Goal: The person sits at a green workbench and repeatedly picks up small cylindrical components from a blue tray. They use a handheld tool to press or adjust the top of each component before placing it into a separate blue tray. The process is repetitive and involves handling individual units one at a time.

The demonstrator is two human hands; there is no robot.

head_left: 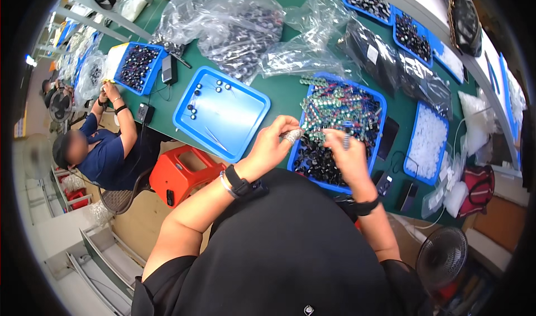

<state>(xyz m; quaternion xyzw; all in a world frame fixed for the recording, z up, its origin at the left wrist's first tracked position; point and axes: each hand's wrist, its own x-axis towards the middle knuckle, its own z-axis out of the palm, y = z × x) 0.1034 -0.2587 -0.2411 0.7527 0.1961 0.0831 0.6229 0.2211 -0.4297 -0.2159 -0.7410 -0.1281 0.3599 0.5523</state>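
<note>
Both my hands meet above the near part of a blue tray (384,118). It holds a heap of small black round parts (318,162) with green and silvery beaded strips (340,106) lying over them. My left hand (273,143) is pinched at the tray's left edge, with something silvery and ribbed around a fingertip. My right hand (350,157) is closed close beside it, also with a grey ribbed band on a finger. A small blue piece (348,124) shows just beyond that finger. What the fingertips hold is too small to make out.
To the left, a shallow blue tray (181,112) carries several black round parts with thin leads and tweezers (216,139). Clear bags (234,31) and black bags (368,53) lie behind. White pieces (429,140) fill a right-hand tray. A co-worker (106,143) sits left, near a red stool (178,173).
</note>
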